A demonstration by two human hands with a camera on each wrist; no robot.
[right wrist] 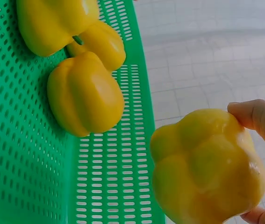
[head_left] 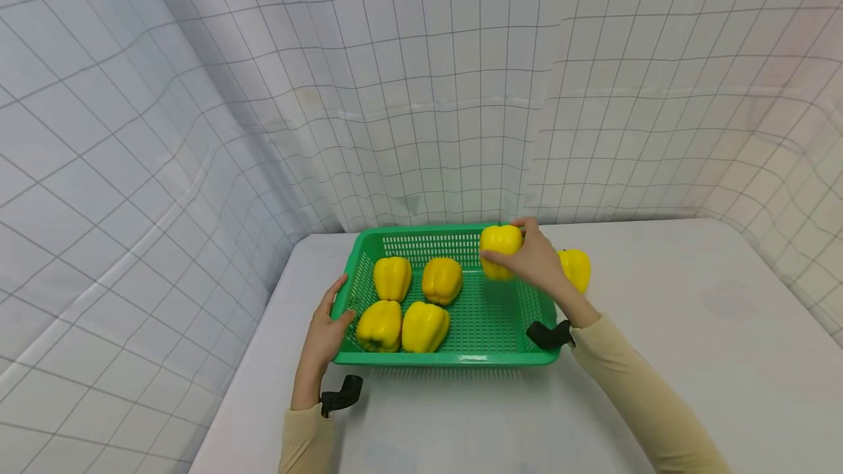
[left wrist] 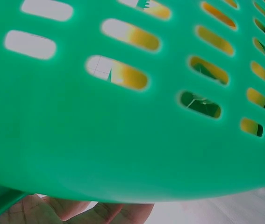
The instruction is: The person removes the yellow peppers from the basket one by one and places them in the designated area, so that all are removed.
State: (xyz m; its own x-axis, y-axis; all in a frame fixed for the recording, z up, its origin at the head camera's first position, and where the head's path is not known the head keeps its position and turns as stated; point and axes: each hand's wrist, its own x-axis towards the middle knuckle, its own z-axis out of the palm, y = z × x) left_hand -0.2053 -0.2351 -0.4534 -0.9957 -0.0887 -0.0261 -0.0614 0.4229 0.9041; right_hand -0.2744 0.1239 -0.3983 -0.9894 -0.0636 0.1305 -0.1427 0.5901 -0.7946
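In right grip (head_left: 536, 262), a partly covered pepper (head_left: 500, 239).

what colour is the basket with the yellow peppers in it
Green; the basket shows best in the head view.

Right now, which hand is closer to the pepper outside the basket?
The right hand: it's just beside the outside pepper, holding another pepper over the basket. The left hand is at the basket's opposite end.
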